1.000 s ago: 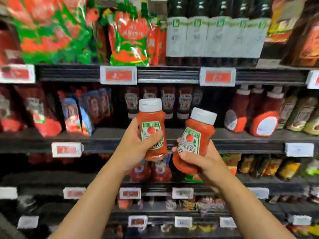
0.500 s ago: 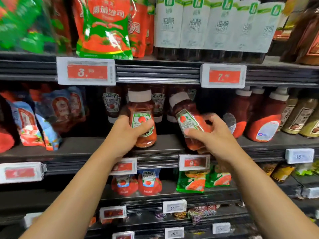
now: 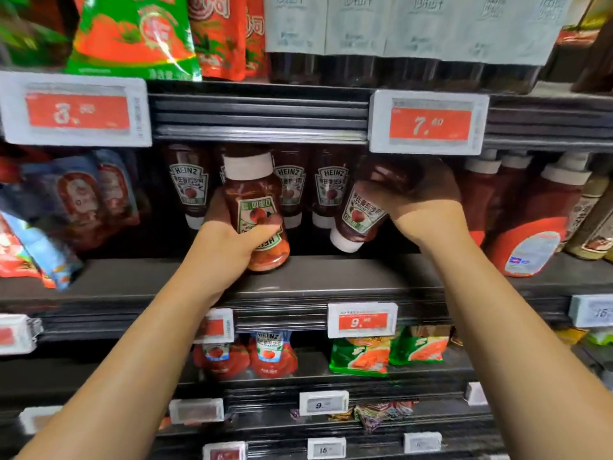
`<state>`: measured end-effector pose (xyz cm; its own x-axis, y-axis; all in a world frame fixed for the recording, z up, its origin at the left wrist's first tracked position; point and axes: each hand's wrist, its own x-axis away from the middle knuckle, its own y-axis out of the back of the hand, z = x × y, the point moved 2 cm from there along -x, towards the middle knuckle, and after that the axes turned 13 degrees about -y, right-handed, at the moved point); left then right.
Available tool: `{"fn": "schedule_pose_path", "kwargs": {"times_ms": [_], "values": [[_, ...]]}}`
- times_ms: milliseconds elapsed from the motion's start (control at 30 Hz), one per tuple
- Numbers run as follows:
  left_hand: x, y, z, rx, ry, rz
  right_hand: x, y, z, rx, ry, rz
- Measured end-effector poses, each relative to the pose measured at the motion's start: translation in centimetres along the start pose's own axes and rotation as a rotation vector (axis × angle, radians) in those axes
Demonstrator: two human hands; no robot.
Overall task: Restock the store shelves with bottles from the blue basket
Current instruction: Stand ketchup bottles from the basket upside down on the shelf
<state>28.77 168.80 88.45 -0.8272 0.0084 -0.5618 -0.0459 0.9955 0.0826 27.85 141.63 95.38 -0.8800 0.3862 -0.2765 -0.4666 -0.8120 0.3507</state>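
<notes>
A person restocks a ketchup shelf (image 3: 331, 277), both hands working inside the bay at once. The left hand (image 3: 229, 240) is wrapped around an upright ketchup bottle (image 3: 255, 210), white cap up, its base just above or touching the shelf board; the right hand (image 3: 414, 194) grips a second bottle (image 3: 358, 214) from above, turned cap-down and tilted, cap hanging clear of the shelf. Directly behind both hands stands a row of Heinz bottles (image 3: 190, 184) resting on their caps. The likeliest mishap: either incoming bottle nudging that back row and toppling it, since the gap between hands and standing stock looks tight; the tilted bottle could also tip over if released before its cap sits flat. The left bottle appears set opposite to its neighbours and may need turning. The blue basket is out of view. The right hand's fingers are lost in the shadow under the price tag (image 3: 428, 122), and motion blur smears the pouches (image 3: 66, 207) beyond the left hand.
</notes>
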Motion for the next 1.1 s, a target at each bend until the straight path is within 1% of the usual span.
{"fn": "schedule_pose_path", "kwargs": {"times_ms": [67, 200, 367, 500, 633, 767, 900, 933, 967, 1000, 1033, 1067, 1100], "values": [[0.0, 0.1, 0.0, 0.003, -0.003, 0.002, -1.1, -0.7, -0.2, -0.011, -0.017, -0.01], [0.3, -0.1, -0.4, 0.016, 0.0, 0.018, -2.7, -1.8, -0.7, 0.073, -0.022, -0.079], [0.7, -0.3, -0.8, 0.01, 0.015, 0.02, -4.0, -2.4, -1.5, -0.043, -0.01, -0.042], [0.8, -0.3, -1.1, 0.014, 0.008, 0.025, -4.7, -3.1, -2.3, 0.055, -0.025, -0.066], [1.0, -0.3, -1.5, 0.006, 0.009, 0.03, -4.6, -3.7, -2.6, 0.097, -0.036, -0.089], [1.0, -0.3, -1.7, -0.025, -0.006, 0.047, -4.3, -3.6, -2.4, 0.088, -0.07, -0.072], [1.2, -0.4, -2.0, -0.02, -0.014, 0.058, -2.2, -2.9, -1.9, 0.215, -0.086, -0.045], [1.2, -0.4, -2.0, -0.006, -0.012, 0.056, -1.0, -2.8, -1.7, 0.269, -0.078, -0.086], [1.2, -0.4, -2.0, 0.008, -0.007, 0.055, 0.4, -2.8, -1.4, 0.32, -0.029, -0.142], [1.2, -0.4, -2.0, 0.019, -0.001, 0.056, 2.0, -3.1, -1.0, 0.347, 0.077, -0.188], [1.1, -0.4, -2.0, 0.026, 0.005, 0.055, 3.6, -3.6, -0.7, 0.339, 0.192, -0.19], [1.1, -0.4, -2.0, 0.027, 0.012, 0.048, 5.1, -4.1, -0.3, 0.303, 0.25, -0.112], [1.1, -0.3, -1.9, 0.03, 0.016, 0.04, 6.2, -4.8, 0.0, 0.274, 0.221, 0.038]]}}
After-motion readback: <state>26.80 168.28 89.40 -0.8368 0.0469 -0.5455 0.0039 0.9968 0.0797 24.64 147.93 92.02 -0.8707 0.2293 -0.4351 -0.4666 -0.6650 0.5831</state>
